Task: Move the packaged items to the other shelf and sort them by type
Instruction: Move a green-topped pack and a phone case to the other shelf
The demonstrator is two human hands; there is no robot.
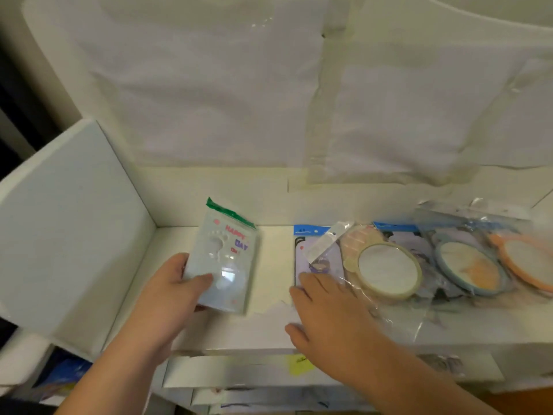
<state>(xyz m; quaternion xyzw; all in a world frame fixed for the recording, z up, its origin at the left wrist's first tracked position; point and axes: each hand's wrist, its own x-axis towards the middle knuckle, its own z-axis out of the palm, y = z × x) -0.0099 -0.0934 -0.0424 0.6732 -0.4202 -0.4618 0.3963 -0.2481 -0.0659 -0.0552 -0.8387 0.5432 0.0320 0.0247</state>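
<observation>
Left hand [170, 290] around footprint packet [226, 262].

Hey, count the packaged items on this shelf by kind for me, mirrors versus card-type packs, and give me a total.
Round mirrors in clear bags: 3 — cream, blue, orange
Green-topped "Happy Day" pack: 1
Blue-header card packs: at least 1; a second header shows behind the mirrors
Total: at least 5

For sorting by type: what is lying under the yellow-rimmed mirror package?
Under the yellow-rimmed mirror package a blue-headed card package shows at its left edge. The right hand and the plastic cover the rest.
</observation>
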